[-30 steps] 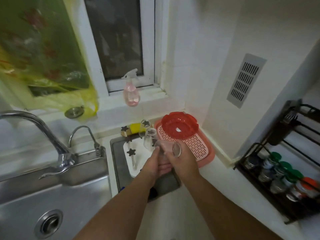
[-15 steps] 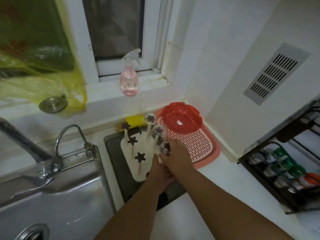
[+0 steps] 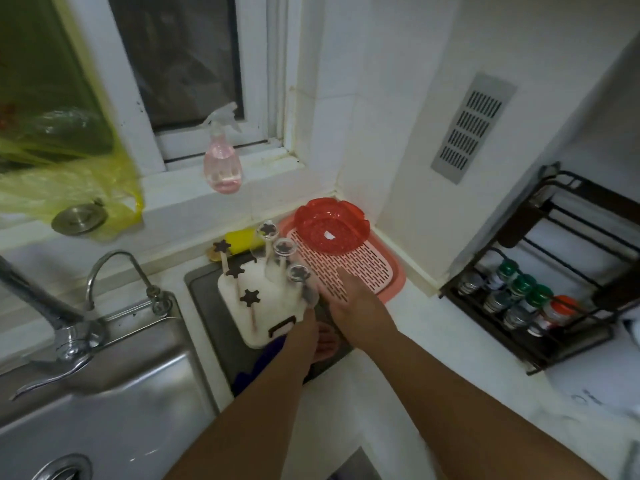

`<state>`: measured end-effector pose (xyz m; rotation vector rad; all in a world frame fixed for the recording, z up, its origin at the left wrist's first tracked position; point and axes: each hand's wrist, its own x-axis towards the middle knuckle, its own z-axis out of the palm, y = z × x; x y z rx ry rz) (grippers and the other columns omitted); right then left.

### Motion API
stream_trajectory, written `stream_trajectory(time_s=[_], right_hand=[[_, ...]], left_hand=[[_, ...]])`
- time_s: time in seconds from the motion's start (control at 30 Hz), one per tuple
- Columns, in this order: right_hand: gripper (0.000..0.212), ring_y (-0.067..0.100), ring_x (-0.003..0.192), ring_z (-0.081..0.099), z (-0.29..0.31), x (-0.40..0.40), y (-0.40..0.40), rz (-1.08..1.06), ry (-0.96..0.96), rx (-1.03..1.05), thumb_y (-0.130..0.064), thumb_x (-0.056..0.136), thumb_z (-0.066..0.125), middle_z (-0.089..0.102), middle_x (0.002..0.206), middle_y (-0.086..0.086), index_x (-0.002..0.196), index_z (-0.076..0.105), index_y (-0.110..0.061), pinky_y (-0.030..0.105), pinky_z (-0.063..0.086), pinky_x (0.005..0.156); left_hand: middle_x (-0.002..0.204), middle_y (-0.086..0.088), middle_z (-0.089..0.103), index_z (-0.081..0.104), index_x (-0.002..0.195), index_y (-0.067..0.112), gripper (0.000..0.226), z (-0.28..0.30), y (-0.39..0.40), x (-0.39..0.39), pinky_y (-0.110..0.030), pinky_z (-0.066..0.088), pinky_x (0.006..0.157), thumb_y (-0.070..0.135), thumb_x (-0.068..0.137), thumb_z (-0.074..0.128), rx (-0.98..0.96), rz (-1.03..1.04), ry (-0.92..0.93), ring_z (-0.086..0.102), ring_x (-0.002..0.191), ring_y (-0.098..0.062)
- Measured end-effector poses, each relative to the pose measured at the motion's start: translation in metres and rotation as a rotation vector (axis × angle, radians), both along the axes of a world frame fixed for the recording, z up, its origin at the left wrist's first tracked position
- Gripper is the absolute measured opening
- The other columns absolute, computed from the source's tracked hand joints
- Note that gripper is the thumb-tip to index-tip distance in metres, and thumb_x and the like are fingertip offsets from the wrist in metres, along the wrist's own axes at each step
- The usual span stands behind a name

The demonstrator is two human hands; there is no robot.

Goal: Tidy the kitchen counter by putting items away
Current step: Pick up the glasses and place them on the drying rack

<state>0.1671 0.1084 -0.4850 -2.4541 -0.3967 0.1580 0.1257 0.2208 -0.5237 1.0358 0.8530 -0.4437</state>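
The right hand (image 3: 356,303) is hovering with its fingers straight and relaxed, holding nothing, over the near edge of the pink draining tray (image 3: 394,282); the left hand (image 3: 306,327) is sitting low at the near right corner of the white cup rack (image 3: 263,303), and whether it is gripping anything cannot be told, since its fingers are hidden. Three clear glasses are hanging upside down on the rack's pegs, the nearest glass (image 3: 301,282) just beside both hands. The likely risk is a wrist or knuckle clipping that glass and tipping it off its peg, since it is light and perched high. Around them, a red bowl (image 3: 330,225) is sitting on the tray, a yellow sponge (image 3: 240,240) is lying behind the rack, and a spice rack (image 3: 540,306) is crowding the counter to the right
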Motion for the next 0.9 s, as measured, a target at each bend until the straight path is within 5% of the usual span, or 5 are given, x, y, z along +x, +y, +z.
stream_trajectory(time_s=[0.3, 0.43, 0.57, 0.63, 0.9], right_hand=[[0.058, 0.025, 0.141, 0.043, 0.006, -0.069, -0.294, -0.445, -0.031, -0.132, -0.026, 0.096, 0.057, 0.046, 0.154, 0.008, 0.152, 0.042, -0.017, 0.034, 0.032, 0.118], [0.057, 0.024, 0.143, 0.041, -0.021, -0.117, -0.405, -0.665, 0.093, -0.139, -0.016, 0.096, 0.052, 0.042, 0.157, 0.004, 0.151, 0.041, -0.021, 0.038, 0.032, 0.119], [0.064, 0.025, 0.144, 0.038, -0.046, -0.147, -0.450, -0.709, 0.228, -0.152, -0.009, 0.092, 0.050, 0.037, 0.160, 0.001, 0.154, 0.037, -0.023, 0.040, 0.033, 0.117], [0.065, 0.025, 0.143, 0.039, -0.057, -0.154, -0.455, -0.682, 0.300, -0.118, -0.008, 0.092, 0.051, 0.038, 0.158, 0.002, 0.154, 0.035, -0.021, 0.039, 0.032, 0.117], [0.074, 0.025, 0.115, 0.063, -0.080, -0.149, -0.450, -0.587, 0.395, -0.041, -0.018, 0.084, 0.063, 0.058, 0.133, -0.003, 0.149, 0.029, -0.030, 0.029, 0.047, 0.086]], left_hand=[[0.090, -0.010, 0.066, 0.061, 0.093, 0.013, 0.005, 0.030, -0.220, -0.003, -0.029, 0.049, 0.066, 0.017, 0.094, 0.061, 0.281, -0.613, -0.190, 0.059, 0.071, -0.022], [0.092, -0.008, 0.062, 0.061, 0.123, 0.012, 0.037, 0.014, -0.305, -0.008, -0.028, 0.046, 0.062, 0.011, 0.088, 0.071, 0.373, -0.878, -0.269, 0.060, 0.070, -0.019], [0.148, -0.006, 0.048, 0.039, 0.151, 0.018, 0.075, -0.003, -0.353, -0.019, -0.027, 0.046, 0.080, 0.015, 0.085, 0.076, 0.511, -1.156, -0.363, 0.059, 0.121, -0.024], [0.155, -0.006, 0.040, 0.031, 0.155, 0.020, 0.086, -0.012, -0.370, -0.025, -0.026, 0.047, 0.081, 0.013, 0.084, 0.078, 0.510, -1.219, -0.370, 0.058, 0.119, -0.020], [0.124, 0.001, 0.060, 0.054, 0.138, 0.019, 0.071, -0.029, -0.400, -0.027, -0.031, 0.050, 0.097, 0.004, 0.074, 0.082, 0.557, -1.294, -0.491, 0.059, 0.107, -0.016]])
